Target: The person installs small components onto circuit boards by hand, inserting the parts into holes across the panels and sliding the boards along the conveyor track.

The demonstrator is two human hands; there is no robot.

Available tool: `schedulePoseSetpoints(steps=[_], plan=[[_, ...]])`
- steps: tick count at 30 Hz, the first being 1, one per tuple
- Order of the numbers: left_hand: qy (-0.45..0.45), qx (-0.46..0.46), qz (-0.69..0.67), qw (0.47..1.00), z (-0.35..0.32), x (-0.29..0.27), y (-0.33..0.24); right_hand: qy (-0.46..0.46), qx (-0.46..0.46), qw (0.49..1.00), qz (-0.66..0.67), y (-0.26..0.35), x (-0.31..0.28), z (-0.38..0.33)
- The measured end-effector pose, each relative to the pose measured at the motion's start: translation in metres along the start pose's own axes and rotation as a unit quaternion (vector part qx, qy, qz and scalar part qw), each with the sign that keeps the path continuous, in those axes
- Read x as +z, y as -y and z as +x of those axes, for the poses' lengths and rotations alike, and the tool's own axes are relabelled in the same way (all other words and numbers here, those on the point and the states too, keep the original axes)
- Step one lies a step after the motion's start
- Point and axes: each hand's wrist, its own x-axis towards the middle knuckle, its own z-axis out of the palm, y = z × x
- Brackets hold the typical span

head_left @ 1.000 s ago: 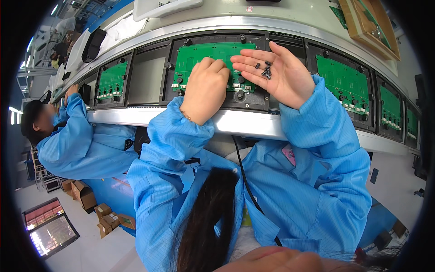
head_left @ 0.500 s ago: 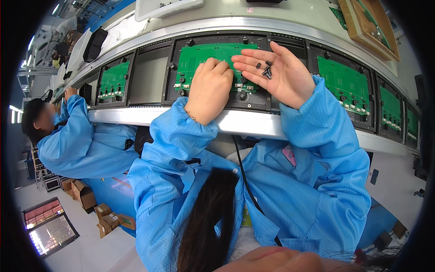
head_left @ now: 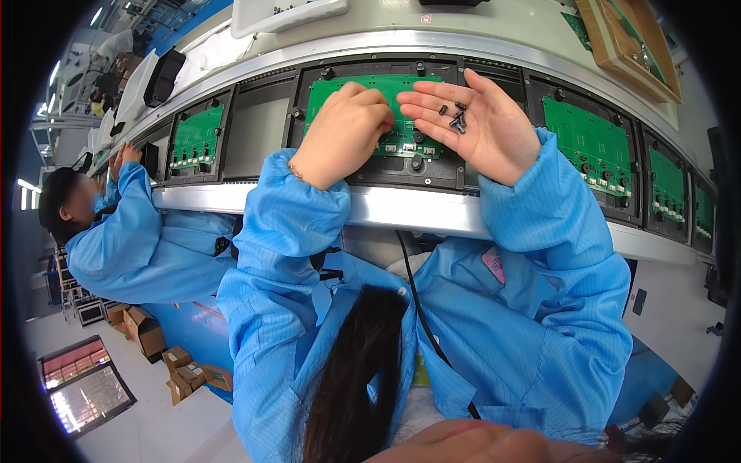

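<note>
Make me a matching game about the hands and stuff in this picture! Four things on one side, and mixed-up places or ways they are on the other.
Things:
1. Left hand
2. Right hand
3. Small black parts
4. Cardboard boxes

Places or states:
A. In a little group on an open palm
B. On the floor, low on the picture's left side
C. Back of it showing, fingers curled, over a green circuit board
D. Turned palm up

Right pairs: 1-C, 2-D, 3-A, 4-B
</note>
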Motion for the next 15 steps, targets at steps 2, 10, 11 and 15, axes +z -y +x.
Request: schedulePoseSetpoints(steps=[2,10,11,15], plan=[[0.024,0.013,0.032,0.999,0.003,0.001,-0.002,-0.004,-0.001,1.0,-0.001,0.0,0.001,0.001],[0.087,0.064,0.091,0.99,0.018,-0.005,-0.001,0.018,-0.012,1.0,0.013,0.003,-0.004,0.003],[0.091,0.061,0.075,0.991,0.018,-0.007,0.0,0.027,-0.017,0.999,0.017,0.005,-0.005,0.003],[0.106,0.062,0.052,0.991,0.021,-0.01,0.0,0.048,-0.028,0.998,0.026,0.009,-0.008,0.004]])
